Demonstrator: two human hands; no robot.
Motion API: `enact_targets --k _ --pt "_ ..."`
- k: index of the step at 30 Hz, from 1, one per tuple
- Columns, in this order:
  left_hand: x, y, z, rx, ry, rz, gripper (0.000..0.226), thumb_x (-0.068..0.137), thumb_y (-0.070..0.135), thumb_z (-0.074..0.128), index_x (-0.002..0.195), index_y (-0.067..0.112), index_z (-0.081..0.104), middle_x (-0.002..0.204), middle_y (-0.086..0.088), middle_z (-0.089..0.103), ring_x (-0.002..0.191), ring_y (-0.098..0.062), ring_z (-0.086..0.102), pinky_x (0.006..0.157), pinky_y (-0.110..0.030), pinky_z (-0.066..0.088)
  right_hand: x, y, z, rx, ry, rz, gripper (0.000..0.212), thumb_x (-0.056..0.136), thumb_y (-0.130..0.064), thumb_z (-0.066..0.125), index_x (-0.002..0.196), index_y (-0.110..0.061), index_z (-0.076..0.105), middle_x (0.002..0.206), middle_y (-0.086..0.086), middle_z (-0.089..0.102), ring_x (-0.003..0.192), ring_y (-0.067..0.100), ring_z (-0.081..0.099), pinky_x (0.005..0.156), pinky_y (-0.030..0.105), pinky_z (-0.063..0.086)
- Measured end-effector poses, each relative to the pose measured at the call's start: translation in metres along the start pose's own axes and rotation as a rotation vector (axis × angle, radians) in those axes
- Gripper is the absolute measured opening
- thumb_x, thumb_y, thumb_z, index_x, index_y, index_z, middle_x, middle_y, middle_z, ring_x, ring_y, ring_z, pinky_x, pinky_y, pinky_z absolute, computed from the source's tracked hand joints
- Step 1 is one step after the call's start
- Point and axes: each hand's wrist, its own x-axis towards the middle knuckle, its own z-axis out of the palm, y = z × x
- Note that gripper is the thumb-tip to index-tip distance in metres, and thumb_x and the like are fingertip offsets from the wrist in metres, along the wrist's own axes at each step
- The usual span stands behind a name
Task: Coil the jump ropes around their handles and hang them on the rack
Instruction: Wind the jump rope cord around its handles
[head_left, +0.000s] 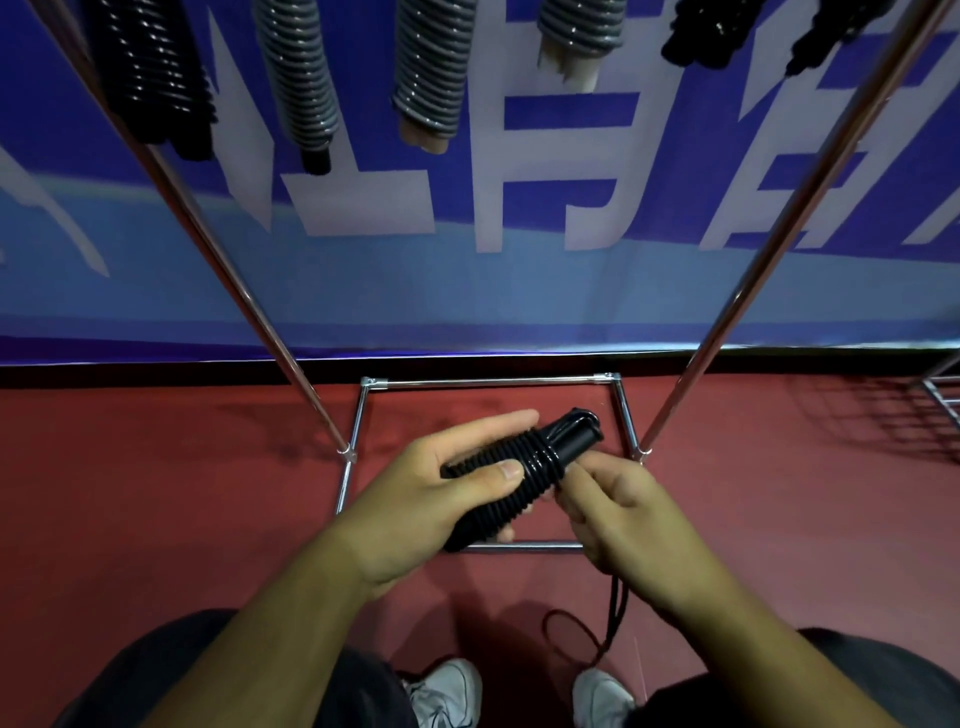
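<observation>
Left hand (415, 499) grips the coiled jump rope (543, 460) (black); right hand (618, 514) apparently pinches its loose cord (616, 613), near the rack (291, 332).

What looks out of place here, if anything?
Only the unwound rope tail: it dangles from the right hand and loops by a white shoe, while the left hand holds the coiled handles. Probably mid-task, no fault.

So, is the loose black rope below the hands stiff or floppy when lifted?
Probably floppy: the rope hangs down from the right hand and curls into a loop. It looks thin, so likely light. The glossy turns on the handles may slip loose.
</observation>
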Motion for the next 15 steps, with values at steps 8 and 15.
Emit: enact_targets --k 8,15 --pt "0.002 -0.005 0.003 0.125 0.031 0.016 0.038 0.098 0.005 0.065 0.128 0.028 0.070 0.104 -0.008 0.077 0.072 -0.020 0.067 0.067 -0.031 0.059 0.002 0.007 -0.003 -0.167 -0.026 0.121 0.042 0.105 -0.022 0.048 0.066 -0.032 0.059 0.050 -0.013 0.035 0.044 0.004 0.029 0.045 0.020 0.025" --pt "0.007 -0.006 0.002 0.038 0.070 0.022 0.039 0.088 0.018 0.072 0.126 0.027 0.073 0.112 -0.007 0.076 0.085 -0.024 0.071 0.067 -0.033 0.060 -0.006 -0.009 -0.009 0.309 -0.104 0.215 0.051 0.101 -0.045 0.049 0.056 -0.024 0.049 0.064 0.004 0.018 0.054 0.014 0.008 0.047 0.028 0.010"
